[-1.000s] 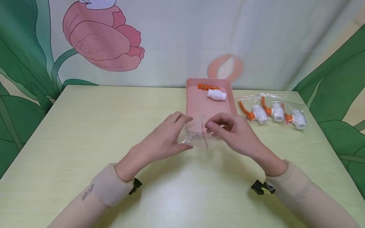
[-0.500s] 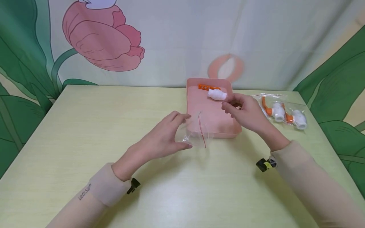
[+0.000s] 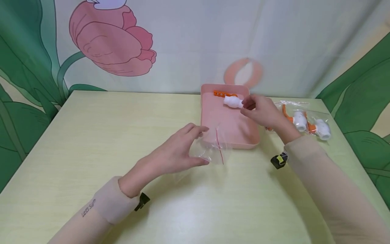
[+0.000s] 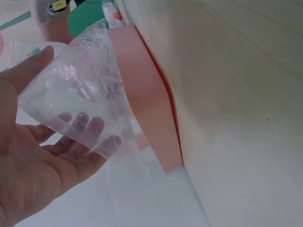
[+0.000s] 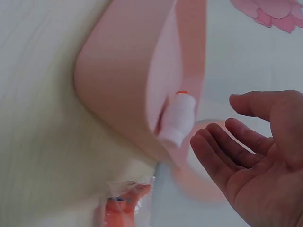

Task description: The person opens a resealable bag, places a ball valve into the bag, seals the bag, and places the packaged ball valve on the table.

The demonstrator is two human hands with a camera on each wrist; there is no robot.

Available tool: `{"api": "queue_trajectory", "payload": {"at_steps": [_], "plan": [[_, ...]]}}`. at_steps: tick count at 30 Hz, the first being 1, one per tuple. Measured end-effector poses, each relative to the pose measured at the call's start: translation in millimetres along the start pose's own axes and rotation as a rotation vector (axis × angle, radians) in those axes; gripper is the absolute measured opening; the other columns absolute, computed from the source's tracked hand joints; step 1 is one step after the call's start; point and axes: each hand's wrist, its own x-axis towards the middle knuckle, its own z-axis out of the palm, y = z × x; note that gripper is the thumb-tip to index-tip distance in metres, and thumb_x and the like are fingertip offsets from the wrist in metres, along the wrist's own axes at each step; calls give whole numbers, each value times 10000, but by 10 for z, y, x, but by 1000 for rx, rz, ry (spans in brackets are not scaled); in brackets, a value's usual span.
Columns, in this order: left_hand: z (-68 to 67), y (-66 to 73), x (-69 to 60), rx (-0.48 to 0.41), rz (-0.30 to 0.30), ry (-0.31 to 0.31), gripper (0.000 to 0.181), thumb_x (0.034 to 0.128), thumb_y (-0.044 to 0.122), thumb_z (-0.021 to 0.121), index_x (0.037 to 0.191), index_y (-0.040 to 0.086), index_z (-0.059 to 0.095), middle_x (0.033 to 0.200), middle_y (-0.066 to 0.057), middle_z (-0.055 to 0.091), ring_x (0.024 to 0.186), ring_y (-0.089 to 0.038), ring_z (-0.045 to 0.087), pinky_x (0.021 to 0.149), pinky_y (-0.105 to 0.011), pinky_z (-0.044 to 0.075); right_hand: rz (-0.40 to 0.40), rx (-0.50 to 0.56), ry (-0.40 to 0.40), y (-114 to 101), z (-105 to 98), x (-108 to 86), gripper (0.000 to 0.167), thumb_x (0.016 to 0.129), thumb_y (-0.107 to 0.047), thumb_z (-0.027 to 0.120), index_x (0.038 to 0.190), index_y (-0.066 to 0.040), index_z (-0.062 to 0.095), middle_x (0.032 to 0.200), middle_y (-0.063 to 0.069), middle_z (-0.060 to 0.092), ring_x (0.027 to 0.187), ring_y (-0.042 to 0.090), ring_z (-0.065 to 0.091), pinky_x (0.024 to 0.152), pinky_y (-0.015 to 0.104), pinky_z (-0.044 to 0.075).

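In the head view, my left hand (image 3: 170,152) holds a clear zip bag (image 3: 211,149) with a red seal line, in the air before the pink tray (image 3: 220,117). The bag sits between spread thumb and fingers; through its plastic the fingers (image 4: 90,130) show in the left wrist view. A white valve body (image 3: 232,102) lies in the tray, with an orange handle (image 3: 223,94) behind it. My right hand (image 3: 263,110) hovers over the tray's right rim beside the valve body. In the right wrist view a gap separates its fingertips from the valve body (image 5: 179,118).
Several bagged white valves (image 3: 322,129) with orange handles lie on the table right of the tray, partly behind my right hand and forearm. The pale wooden table (image 3: 115,128) ends at a printed curtain (image 3: 182,44) at the back.
My right hand has moved away from the bag, rightward and up over the tray's right rim, toward the valve body. My left hand still holds the bag in nearly the same place.
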Motion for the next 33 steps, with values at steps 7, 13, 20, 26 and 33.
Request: {"api": "queue_trajectory", "payload": {"at_steps": [7, 13, 20, 26, 33], "plan": [[25, 38, -16, 20, 26, 0, 785, 845, 291, 870, 1481, 65, 468, 1286, -27, 534, 1229, -216, 562, 1015, -372, 471, -31, -123, -12, 138, 103, 207, 373, 960, -64, 645, 1285, 105, 572, 1256, 276, 608, 1174, 392, 573, 1037, 499, 458], [22, 51, -27, 33, 55, 8, 775, 840, 282, 876, 1467, 56, 480, 1280, -42, 530, 1204, -221, 567, 996, -358, 477, -114, -261, -26, 157, 137, 379, 420, 931, -36, 621, 1319, 95, 529, 1201, 293, 623, 1116, 420, 570, 1011, 532, 439], [28, 61, -26, 43, 74, 6, 768, 840, 300, 875, 1457, 54, 489, 1249, -38, 529, 1186, -196, 568, 969, -343, 486, -165, -353, -83, 104, 191, 496, 387, 937, -3, 593, 1283, 142, 496, 1212, 321, 578, 1108, 458, 570, 1020, 539, 448], [31, 67, -46, 45, 82, -8, 766, 838, 301, 877, 1453, 52, 495, 1258, -42, 535, 1184, -187, 565, 985, -339, 483, -181, -419, -119, 97, 216, 542, 402, 955, 4, 579, 1313, 118, 439, 1306, 318, 448, 1100, 435, 551, 1023, 515, 444], [25, 61, -78, 53, 98, -7, 757, 836, 289, 880, 1444, 49, 499, 1269, -43, 535, 1170, -186, 566, 990, -336, 481, -158, -405, -137, 54, 233, 599, 512, 967, -2, 634, 1405, 83, 384, 1314, 287, 462, 1154, 423, 515, 1072, 502, 406]]}}
